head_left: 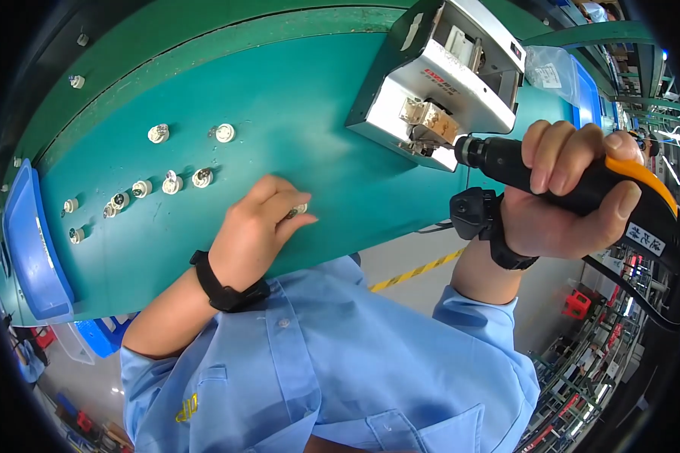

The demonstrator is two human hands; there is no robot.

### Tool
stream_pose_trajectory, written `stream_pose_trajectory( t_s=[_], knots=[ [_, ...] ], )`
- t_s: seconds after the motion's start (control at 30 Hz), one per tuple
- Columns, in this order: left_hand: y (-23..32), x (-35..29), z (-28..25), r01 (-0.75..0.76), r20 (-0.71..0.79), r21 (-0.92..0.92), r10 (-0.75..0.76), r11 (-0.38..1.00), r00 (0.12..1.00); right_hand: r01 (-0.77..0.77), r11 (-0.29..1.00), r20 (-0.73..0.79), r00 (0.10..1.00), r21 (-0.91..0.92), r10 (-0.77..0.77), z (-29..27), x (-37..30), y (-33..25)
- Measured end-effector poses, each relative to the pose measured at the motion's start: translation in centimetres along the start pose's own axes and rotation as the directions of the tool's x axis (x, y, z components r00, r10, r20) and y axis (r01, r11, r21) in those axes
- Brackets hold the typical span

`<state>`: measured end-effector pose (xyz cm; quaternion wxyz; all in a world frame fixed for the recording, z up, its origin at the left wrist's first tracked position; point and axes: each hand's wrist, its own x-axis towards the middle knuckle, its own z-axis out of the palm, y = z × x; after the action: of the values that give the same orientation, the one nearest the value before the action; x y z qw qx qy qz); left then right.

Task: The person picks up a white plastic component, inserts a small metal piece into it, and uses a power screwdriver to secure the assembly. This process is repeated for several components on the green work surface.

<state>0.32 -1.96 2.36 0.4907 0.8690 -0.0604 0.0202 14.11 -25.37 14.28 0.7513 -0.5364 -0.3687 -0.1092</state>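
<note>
My left hand (258, 224) rests on the green table (295, 113), its fingers pinched on a small round silver-white part (300, 209). My right hand (565, 189) grips a black and orange electric screwdriver (582, 185). The screwdriver's tip points left at the brass feed opening of a silver box-shaped screw feeder (438, 83). Each wrist carries a black band.
Several more small round silver-white parts (172, 182) lie scattered on the table's left half. A blue bin (32, 249) sits at the left edge. A clear plastic bag (553, 72) lies behind the feeder. Yellow floor tape (415, 272) and shelving show below.
</note>
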Motion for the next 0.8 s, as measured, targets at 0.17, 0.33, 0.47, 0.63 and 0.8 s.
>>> stream_pose_trajectory(
  t_s=[0.17, 0.33, 0.47, 0.63, 0.8],
  knots=[
    [0.0, -0.3, -0.2, -0.014, -0.027, -0.001, 0.014, 1.0, 1.0, -0.122, 0.987, 0.327, 0.941, 0.106, 0.082, -0.8, 1.7, 0.3],
    [-0.6, 0.1, -0.4, -0.06, 0.046, -0.02, 0.061, 0.998, 0.997, -0.343, 0.927, 0.215, 0.927, 0.15, 0.308, -1.3, 3.6, 1.5],
    [-1.3, -0.1, -0.1, 0.004, 0.042, -0.138, 0.002, 0.99, 0.999, -0.337, 0.928, 0.008, 0.94, 0.156, 0.34, 1.4, 1.1, 1.8],
    [-1.9, -0.1, 0.6, 0.08, 0.033, -0.323, -0.073, 0.943, 0.997, -0.288, 0.923, 0.258, 0.94, 0.256, 0.222, 5.7, -2.0, -0.1],
    [-2.7, -0.2, 0.9, 0.055, 0.037, -0.356, -0.045, 0.933, 0.998, -0.175, 0.969, 0.32, 0.941, 0.175, 0.112, 8.5, -4.2, 1.7]
  ],
)
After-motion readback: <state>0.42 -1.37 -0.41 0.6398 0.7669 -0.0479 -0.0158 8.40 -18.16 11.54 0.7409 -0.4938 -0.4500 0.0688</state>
